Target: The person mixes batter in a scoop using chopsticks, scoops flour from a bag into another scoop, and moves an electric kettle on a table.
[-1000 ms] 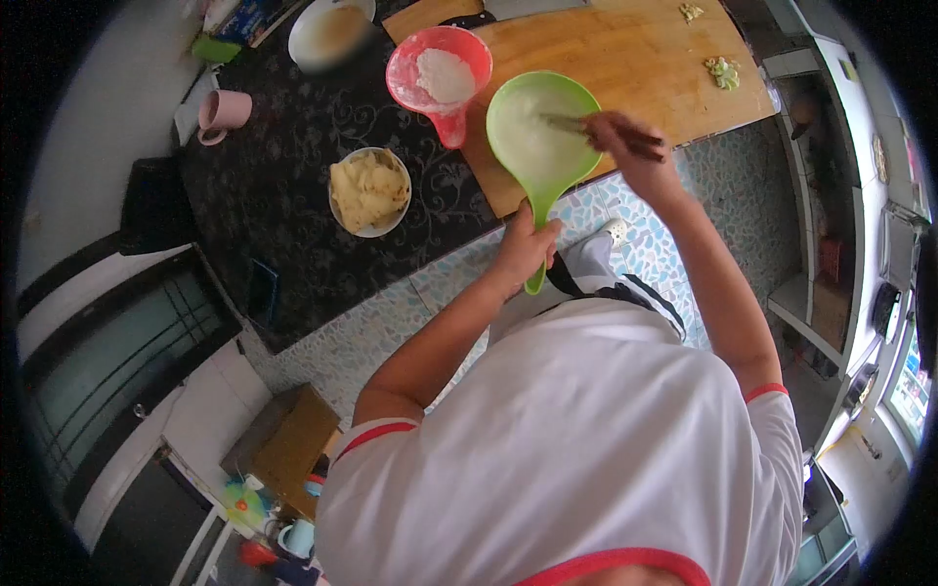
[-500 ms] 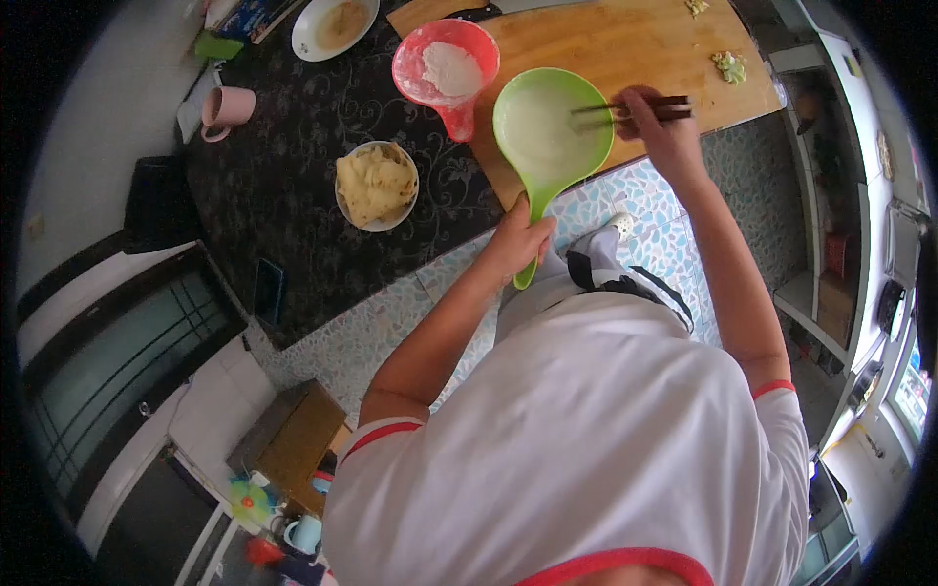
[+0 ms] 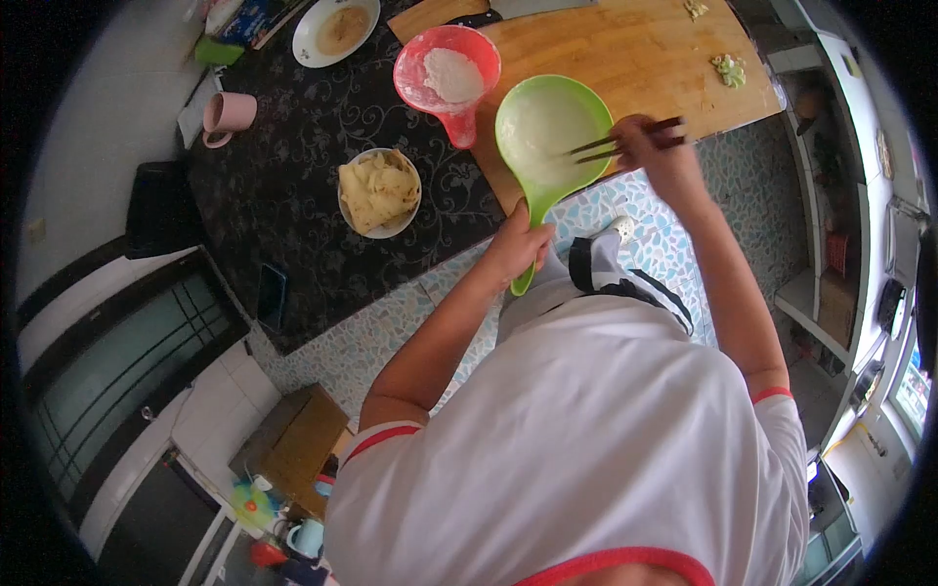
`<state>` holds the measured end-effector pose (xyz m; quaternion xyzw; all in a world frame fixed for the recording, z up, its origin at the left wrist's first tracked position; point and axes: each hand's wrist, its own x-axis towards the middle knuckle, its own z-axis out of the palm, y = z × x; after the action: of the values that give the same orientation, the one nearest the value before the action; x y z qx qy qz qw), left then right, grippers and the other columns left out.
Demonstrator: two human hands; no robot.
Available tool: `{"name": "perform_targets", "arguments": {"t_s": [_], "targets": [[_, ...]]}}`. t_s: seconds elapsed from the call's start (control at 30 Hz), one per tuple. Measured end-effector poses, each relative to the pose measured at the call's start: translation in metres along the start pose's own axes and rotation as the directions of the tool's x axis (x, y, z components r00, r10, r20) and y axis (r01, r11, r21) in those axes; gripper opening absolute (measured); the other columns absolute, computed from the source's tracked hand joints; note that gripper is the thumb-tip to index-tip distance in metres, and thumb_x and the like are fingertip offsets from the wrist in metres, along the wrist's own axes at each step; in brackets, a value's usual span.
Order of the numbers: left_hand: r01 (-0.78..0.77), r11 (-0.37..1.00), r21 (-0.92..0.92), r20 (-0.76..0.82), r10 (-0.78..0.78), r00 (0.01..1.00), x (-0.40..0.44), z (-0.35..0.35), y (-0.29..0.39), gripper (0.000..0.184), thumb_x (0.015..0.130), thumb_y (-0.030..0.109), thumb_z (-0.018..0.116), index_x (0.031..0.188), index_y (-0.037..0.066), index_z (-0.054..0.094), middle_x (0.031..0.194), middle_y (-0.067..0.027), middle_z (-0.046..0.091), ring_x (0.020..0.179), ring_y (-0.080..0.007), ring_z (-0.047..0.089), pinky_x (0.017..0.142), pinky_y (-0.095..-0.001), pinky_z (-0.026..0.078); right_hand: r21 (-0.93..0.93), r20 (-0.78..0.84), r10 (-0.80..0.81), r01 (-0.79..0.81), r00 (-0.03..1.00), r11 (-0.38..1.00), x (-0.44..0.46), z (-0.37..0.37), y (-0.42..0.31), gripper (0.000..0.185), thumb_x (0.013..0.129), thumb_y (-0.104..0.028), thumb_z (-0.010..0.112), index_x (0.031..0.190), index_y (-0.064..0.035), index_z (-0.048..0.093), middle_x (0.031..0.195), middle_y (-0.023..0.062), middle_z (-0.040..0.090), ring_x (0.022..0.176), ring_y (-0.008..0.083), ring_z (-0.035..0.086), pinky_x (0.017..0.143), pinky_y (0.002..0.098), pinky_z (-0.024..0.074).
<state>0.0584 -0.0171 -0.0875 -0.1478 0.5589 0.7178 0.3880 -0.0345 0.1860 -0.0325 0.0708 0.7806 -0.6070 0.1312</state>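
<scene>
I have a dark, patterned tabletop (image 3: 293, 176) spread across the head view, and a wooden board (image 3: 625, 59) lies over its right side. Next in size is the green scoop (image 3: 543, 193), held across the board's near edge, its round part over the wood and its handle out towards the person's waist; I cannot tell whether it touches the board. Pale liquid (image 3: 542, 122) fills much of it. Just beside it, a red scoop (image 3: 459, 125) with white powder (image 3: 452, 76) inside lies across the line between board and table. Further left I see a white plate (image 3: 306, 39) with a thin brownish patch on it, a bowl (image 3: 415, 200) heaped with yellowish, folded pieces (image 3: 379, 191), and a pink mug (image 3: 232, 112) near the table's left edge. The left hand (image 3: 520, 244) is closed round the green scoop's handle. The right hand (image 3: 657, 156), slightly blurred, grips a pair of dark chopsticks (image 3: 603, 143) whose tips reach into the scoop at the liquid; how deep they go, I can't make out. A dark, phone-like slab (image 3: 273, 296) lies near the table's near left corner. Smallest of all, a little heap of pale green bits (image 3: 728, 70) sits on the board's right side, well apart from both scoops.
</scene>
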Motion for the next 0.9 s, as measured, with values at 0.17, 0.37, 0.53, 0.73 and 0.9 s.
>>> {"name": "perform_targets", "arguments": {"t_s": [0.17,0.37,0.53,0.73,0.9], "targets": [[-0.032,0.999,0.039,0.005,0.032,0.999,0.001,0.002,-0.001,0.042,0.080,0.006,0.046,0.119,0.007,0.032,0.068,-0.0021,0.045,0.049,-0.0097,0.043,0.041,-0.0244,0.039,0.000,0.047,-0.240,0.240,0.970,0.971,0.017,0.024,0.003,0.021,0.085,-0.018,0.054,0.084,0.0021,0.059,0.063,0.0026,0.057,0.053,0.0114,0.052,0.052,0.0255,0.0437],[-0.017,0.999,0.028,0.001,0.017,1.000,-0.001,0.000,0.001,0.040,0.081,0.006,0.046,0.118,0.007,0.032,0.068,-0.0024,0.045,0.049,-0.0095,0.044,0.041,-0.0242,0.040,-0.002,-0.155,-0.174,0.176,0.972,0.984,0.021,-0.008,-0.004,0.019,0.086,-0.016,0.051,0.081,0.0003,0.060,0.063,0.0037,0.057,0.053,0.0096,0.051,0.048,0.0239,0.0409],[-0.023,0.999,0.037,0.018,0.022,1.000,0.002,-0.001,0.000,0.040,0.082,0.007,0.047,0.119,0.007,0.031,0.069,-0.0024,0.045,0.050,-0.0093,0.044,0.041,-0.0240,0.040,-0.139,0.017,-0.284,0.283,0.959,0.949,0.011,0.022,0.000,0.021,0.087,-0.017,0.052,0.086,0.0023,0.059,0.069,0.0045,0.061,0.061,0.0099,0.055,0.056,0.0233,0.0446],[0.005,0.993,0.116,0.002,-0.005,1.000,0.002,-0.002,0.003,0.039,0.082,0.011,0.048,0.117,0.009,0.031,0.071,-0.0021,0.045,0.051,-0.0088,0.043,0.042,-0.0235,0.039,0.050,-0.154,-0.201,0.211,0.967,0.976,0.033,0.012,-0.016,0.023,0.084,-0.021,0.055,0.082,0.0013,0.061,0.070,0.0055,0.062,0.059,0.0115,0.056,0.056,0.0246,0.0453],[0.047,0.988,0.147,-0.036,-0.042,0.998,-0.001,0.000,0.005,0.035,0.081,0.011,0.048,0.113,0.009,0.032,0.071,-0.0019,0.045,0.051,-0.0086,0.042,0.042,-0.0232,0.038,-0.336,0.007,-0.335,0.318,0.942,0.886,0.013,0.060,-0.051,0.021,0.082,-0.019,0.056,0.080,0.0009,0.061,0.064,0.0152,0.059,0.055,0.0229,0.057,0.053,0.0308,0.0450]]}}
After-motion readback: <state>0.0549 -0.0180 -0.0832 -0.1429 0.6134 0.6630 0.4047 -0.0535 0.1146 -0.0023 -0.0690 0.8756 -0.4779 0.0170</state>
